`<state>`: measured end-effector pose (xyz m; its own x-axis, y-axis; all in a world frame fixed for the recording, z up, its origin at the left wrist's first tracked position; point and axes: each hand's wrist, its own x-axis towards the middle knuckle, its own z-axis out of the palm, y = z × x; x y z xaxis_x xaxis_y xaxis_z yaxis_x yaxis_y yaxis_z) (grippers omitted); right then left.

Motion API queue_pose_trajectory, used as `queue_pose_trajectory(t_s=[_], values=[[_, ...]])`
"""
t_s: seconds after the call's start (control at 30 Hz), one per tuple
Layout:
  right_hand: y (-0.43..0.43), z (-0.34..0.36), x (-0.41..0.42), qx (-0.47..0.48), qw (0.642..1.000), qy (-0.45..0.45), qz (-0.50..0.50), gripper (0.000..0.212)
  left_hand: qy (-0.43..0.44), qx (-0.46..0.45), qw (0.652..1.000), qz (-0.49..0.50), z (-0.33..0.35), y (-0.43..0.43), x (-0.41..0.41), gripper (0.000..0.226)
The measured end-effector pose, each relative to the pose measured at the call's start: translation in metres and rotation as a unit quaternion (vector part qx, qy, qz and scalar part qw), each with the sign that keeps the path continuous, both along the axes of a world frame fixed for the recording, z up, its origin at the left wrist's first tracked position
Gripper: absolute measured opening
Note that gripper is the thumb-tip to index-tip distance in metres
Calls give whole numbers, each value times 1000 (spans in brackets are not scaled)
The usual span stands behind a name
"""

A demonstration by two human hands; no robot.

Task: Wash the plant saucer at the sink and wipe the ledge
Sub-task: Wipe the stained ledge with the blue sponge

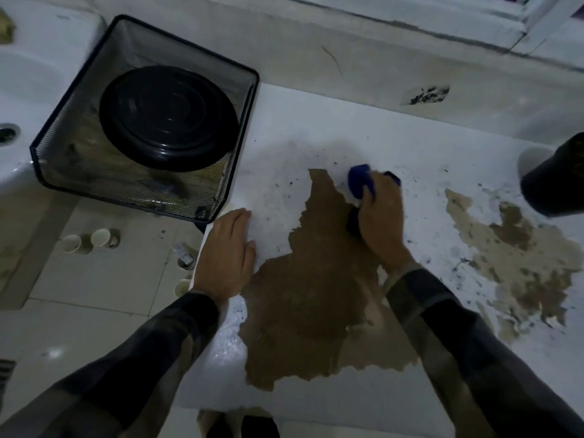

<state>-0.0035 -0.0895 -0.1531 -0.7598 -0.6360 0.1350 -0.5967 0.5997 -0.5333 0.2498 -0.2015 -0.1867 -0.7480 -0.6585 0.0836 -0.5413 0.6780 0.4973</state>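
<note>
Right hand (379,216) grips a blue cloth (360,181) on the counter (316,121); left hand (227,251) lies flat. The saucer (167,118) sits in the basket (248,121). A wide rightward swipe could knock the pot (556,178).

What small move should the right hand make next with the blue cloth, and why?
Probably drag the blue cloth rightward across the ledge. The right hand grips it against the white surface, the left hand rests flat as support, and dark specks lie scattered to the cloth's right, not yet wiped.
</note>
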Motion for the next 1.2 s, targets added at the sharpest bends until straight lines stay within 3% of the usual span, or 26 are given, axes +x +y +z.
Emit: queue_pose_trajectory(t_s=[0.13,0.33,0.5,0.63,0.73,0.8,0.87,0.93,1.07,1.2], values=[[25,-20,0,90,991,-18,-97,44,-20,7,1000,-1,-1,3,4,57],[-21,-15,67,127,987,-24,-98,52,1,31,999,14,-7,18,26,59],[-49,-27,144,112,990,49,63,45,116,70,989,54,4,36,39,58],[-45,-25,213,79,957,33,279,42,205,113,961,144,8,47,48,53],[-22,-28,211,100,929,97,342,37,187,133,964,138,10,57,68,56],[-13,-33,188,173,925,107,320,48,133,120,980,86,7,63,80,60],[-26,-36,159,183,956,86,214,57,94,107,988,52,3,64,87,60],[-55,-26,136,158,972,77,158,46,80,110,990,42,2,63,88,61],[-107,-13,129,73,978,-46,190,36,78,132,987,48,2,60,92,61],[-87,-16,160,29,961,-134,238,42,56,124,988,70,-2,64,108,64]])
